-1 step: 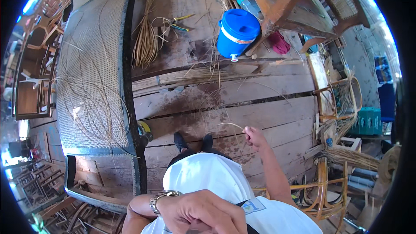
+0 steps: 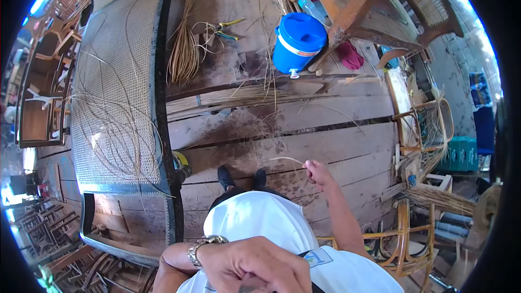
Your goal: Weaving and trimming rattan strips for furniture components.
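My right hand [image 2: 319, 176] is held out over the plank floor, its thumb and finger pinched on a thin pale cane strand [image 2: 287, 158]. The strand's free end curves off to the left. Close to the camera at the lower edge is my left hand [image 2: 255, 266], with a metal wristwatch [image 2: 202, 249] on its wrist. Its fingers are curled in, and the tips are hidden, so what they hold cannot be made out. To the left stands a dark-framed cane-woven panel [image 2: 116, 81], with loose cane strands [image 2: 127, 135] lying across its weave.
A bundle of cane [image 2: 184, 54] lies beside yellow-handled pliers [image 2: 230, 23] on the raised planks ahead. Near them stand a blue water jug [image 2: 298, 43] and an overturned wooden chair [image 2: 358, 5]. A rattan frame [image 2: 404, 233] is at my right, and a round can [image 2: 182, 164] stands beside the panel.
The strand's free end has shifted slightly left and down, and my right hand has moved a touch. My left hand has moved slightly as well.
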{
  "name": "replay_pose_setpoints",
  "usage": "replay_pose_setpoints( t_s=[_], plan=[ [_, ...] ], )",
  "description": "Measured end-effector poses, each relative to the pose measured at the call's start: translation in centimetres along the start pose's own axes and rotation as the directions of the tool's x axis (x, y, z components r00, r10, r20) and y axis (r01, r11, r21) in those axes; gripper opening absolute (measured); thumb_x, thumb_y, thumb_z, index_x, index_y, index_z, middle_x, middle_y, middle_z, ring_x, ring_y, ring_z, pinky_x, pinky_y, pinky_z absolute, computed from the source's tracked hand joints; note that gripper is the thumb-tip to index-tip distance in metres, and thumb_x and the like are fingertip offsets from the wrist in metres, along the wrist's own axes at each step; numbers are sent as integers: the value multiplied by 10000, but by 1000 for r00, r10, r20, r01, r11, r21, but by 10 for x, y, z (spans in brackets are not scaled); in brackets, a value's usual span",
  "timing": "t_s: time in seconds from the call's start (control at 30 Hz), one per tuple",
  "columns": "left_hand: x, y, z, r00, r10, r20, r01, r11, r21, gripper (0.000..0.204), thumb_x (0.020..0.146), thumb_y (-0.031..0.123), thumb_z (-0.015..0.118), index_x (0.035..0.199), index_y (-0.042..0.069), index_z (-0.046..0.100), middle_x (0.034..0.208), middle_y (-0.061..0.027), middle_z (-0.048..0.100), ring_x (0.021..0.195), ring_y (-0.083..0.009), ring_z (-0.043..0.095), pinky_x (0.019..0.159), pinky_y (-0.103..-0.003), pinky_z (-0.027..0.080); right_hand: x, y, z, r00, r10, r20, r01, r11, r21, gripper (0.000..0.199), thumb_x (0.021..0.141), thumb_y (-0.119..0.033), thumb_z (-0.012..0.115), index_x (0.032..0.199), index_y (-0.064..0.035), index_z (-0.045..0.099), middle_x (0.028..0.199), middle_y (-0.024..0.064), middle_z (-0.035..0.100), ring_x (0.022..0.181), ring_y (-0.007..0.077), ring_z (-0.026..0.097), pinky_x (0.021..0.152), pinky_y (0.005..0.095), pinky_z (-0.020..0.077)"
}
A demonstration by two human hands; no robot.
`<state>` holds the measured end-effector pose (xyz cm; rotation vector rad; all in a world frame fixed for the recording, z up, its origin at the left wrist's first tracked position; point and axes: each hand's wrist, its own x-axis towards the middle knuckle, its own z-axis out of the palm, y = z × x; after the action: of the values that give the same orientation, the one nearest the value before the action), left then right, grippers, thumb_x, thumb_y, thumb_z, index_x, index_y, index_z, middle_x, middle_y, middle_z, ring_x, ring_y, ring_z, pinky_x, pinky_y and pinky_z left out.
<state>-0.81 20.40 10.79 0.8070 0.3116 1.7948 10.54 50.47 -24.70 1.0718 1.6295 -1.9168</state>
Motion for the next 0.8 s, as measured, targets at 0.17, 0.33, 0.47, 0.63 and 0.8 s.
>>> replay_pose_setpoints(
  t_s=[0.17,0.33,0.47,0.63,0.8],
  plan=[
    [12,-7,5,991,32,133,-20,996,-88,155,857,78,736,935,-38,668,876,-149,657,776,-221,636,647,-319,489,2,0,21,994,59,90,-39,977,-208,302,987,-337,547,955,-49,635,624,-7,523,494,78,436,438,254,350],
    [18,-42,32,748,337,-572,-558,785,-268,183,864,131,723,940,-24,663,872,-131,657,759,-205,635,680,-312,486,10,-2,49,987,-42,153,95,930,-356,261,988,-315,566,963,-59,609,671,-20,530,549,69,447,466,239,365],
    [34,-6,-14,935,233,267,-262,962,81,223,914,198,669,953,-21,659,865,-163,671,691,-259,654,644,-307,520,6,-33,71,982,-51,183,101,956,-276,219,1006,-266,539,974,-60,606,693,-24,540,569,56,450,493,233,385],
    [4,-13,-87,671,280,-687,356,691,629,380,984,367,556,1057,6,650,754,-39,609,621,-83,487,556,-256,425,-35,-98,95,884,-242,400,354,905,-236,194,999,-234,551,968,-59,628,676,-38,547,571,52,473,534,224,409],
    [-61,-46,-231,534,-470,-703,803,542,248,464,969,500,545,995,58,681,629,68,481,523,-41,346,476,-216,284,-52,-161,103,799,-337,497,556,730,-397,163,992,-174,571,940,-25,612,720,-29,562,665,57,522,600,235,431]
  ],
)
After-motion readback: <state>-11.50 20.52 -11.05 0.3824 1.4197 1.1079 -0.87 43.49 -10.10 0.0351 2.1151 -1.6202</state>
